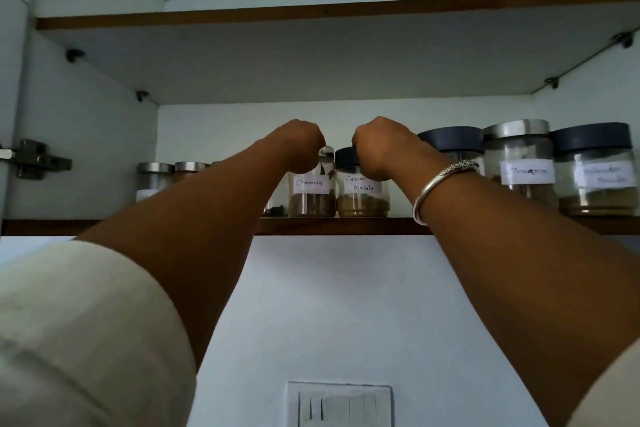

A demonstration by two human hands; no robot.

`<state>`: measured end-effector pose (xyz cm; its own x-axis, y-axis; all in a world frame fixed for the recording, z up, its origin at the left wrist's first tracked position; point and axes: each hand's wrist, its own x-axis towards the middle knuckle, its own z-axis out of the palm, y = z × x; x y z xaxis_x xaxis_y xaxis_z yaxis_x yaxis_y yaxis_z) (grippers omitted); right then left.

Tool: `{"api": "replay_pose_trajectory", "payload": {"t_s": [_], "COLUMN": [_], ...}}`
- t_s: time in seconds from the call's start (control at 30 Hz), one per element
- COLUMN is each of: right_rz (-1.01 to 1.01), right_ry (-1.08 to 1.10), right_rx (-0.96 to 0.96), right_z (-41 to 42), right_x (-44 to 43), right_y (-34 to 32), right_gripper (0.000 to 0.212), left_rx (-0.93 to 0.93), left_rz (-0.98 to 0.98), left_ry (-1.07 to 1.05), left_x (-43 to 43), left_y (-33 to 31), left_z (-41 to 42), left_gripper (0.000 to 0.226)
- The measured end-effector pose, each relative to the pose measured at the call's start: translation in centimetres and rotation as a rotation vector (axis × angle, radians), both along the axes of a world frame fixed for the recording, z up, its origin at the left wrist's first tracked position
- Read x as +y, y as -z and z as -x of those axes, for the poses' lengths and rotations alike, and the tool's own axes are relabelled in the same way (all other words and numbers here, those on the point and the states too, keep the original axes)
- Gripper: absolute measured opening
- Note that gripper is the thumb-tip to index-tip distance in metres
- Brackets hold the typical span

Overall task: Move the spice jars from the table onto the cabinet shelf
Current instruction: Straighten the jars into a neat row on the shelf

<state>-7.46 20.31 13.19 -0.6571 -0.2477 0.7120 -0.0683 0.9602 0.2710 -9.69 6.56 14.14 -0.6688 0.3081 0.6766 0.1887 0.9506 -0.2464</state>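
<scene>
Both arms reach up to the cabinet shelf [329, 226]. My left hand [299, 146] grips the top of the glass jar labelled Cinnamon [311, 194], whose lid is hidden under the hand. My right hand [379, 147], with a silver bangle on the wrist, grips the dark lid of the jar labelled Garam Masala [362, 192]. Both jars stand upright on the shelf, side by side and nearly touching.
Three bigger jars [519, 163] stand on the shelf to the right, and smaller silver-lidded jars [154, 180] to the left. An upper shelf [311, 14] spans overhead. A door hinge [38, 158] sits at the left wall. A wall switch plate [339, 404] lies below.
</scene>
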Motion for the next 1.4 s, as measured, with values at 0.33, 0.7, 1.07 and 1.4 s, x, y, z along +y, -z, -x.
{"api": "replay_pose_trajectory", "payload": {"t_s": [0.33,0.7,1.07,1.4], "right_rz": [0.04,0.004,-0.037,0.02], "right_ry": [0.046,0.086,0.088,0.003], "right_rx": [-0.091,-0.132,-0.189,-0.042], "right_z": [5.9,11.8,12.5,10.7], "right_x": [-1.4,-1.8,-1.5,-1.5], "right_y": [-0.7,-1.5,-0.9,1.4], "right_gripper": [0.021,0.011,0.032,0.064], "left_rx": [-0.047,-0.056,-0.114,-0.067], "left_rz": [0.022,0.126,0.11,0.064], "left_ry": [-0.008,-0.094,-0.032,0.092], "left_x": [-0.9,-1.5,-1.6,-1.3], "left_y": [-0.2,-0.6,0.2,1.9], "left_z": [5.3,10.3,11.0,8.0], "left_gripper": [0.037,0.032,0.031,0.06]}}
